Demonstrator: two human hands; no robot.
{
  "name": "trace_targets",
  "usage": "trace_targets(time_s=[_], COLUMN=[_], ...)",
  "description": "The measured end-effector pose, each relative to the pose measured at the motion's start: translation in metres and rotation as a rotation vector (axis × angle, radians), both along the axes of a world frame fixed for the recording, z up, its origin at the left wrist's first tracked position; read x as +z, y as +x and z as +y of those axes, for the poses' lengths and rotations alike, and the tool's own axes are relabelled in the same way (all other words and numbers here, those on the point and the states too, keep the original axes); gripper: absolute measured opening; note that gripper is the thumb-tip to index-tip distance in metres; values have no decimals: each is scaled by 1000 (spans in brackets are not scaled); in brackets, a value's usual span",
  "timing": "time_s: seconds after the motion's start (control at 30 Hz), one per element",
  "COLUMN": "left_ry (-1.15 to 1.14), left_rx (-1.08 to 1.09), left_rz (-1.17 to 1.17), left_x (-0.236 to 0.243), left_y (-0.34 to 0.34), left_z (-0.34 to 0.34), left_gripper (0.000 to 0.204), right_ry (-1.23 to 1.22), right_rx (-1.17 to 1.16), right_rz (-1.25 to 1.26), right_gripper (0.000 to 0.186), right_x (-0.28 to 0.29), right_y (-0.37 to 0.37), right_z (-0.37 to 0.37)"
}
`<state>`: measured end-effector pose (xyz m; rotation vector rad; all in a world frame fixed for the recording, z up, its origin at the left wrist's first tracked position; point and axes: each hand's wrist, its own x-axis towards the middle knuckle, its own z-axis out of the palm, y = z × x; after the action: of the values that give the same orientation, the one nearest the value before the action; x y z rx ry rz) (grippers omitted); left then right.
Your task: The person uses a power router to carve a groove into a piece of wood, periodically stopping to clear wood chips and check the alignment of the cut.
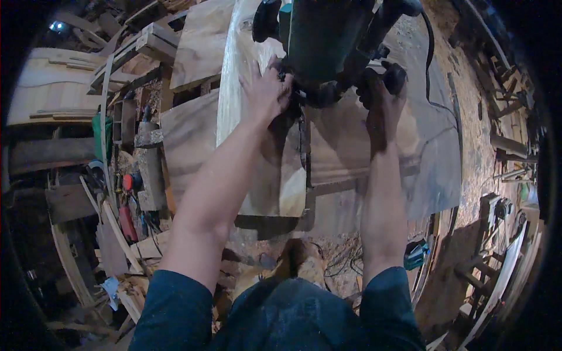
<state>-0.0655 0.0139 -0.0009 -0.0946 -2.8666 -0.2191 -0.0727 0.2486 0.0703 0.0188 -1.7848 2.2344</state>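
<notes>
Grasping black knob (395,79) in head view: right hand (386,106), grip clenched. Left hand (267,93) at other side of dark green power tool (325,41); grip partly hidden, can't tell if closed. Tool over wooden boards (339,134), top centre; black cord (429,58) to its right.

Smooth, dark casing on your power tool (322,44), and its knob (396,78) shows matt black, plastic by the look of it! Under that you've got wood: the pale board (232,111) catches the light along a bright, almost glossy streak, while the brown panel (190,126) stays matt, its grain showing. The cord (429,70) looks smooth and rubbery. Over on your right, sawdust (470,155) makes a rough, crumbly surface. And your shirt (293,310)? Soft, dark cloth, dull all over, with a dusty patch in front.
</notes>
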Motion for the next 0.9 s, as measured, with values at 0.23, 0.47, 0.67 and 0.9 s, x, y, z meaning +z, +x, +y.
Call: trace_targets(time_s=[0.23,0.47,0.67,0.9], left_ry=[140,132,83,124], left_rx=[82,92,112,89], left_rz=[-65,-33,-113,-100], left_x=[8,-2,-1,-4], left_y=[24,58,93,133], left_z=[3,3,9,13], left_gripper=[46,51,53,54], right_ry=[-18,2,33,-41], right_rx=[-117,-185,-228,-243], right_rz=[-9,-82,-94,-65], right_gripper=[27,17,17,17], right_x=[-5,-2,3,0], right_y=[26,73,121,167], right_z=[-9,-11,-8,-5])
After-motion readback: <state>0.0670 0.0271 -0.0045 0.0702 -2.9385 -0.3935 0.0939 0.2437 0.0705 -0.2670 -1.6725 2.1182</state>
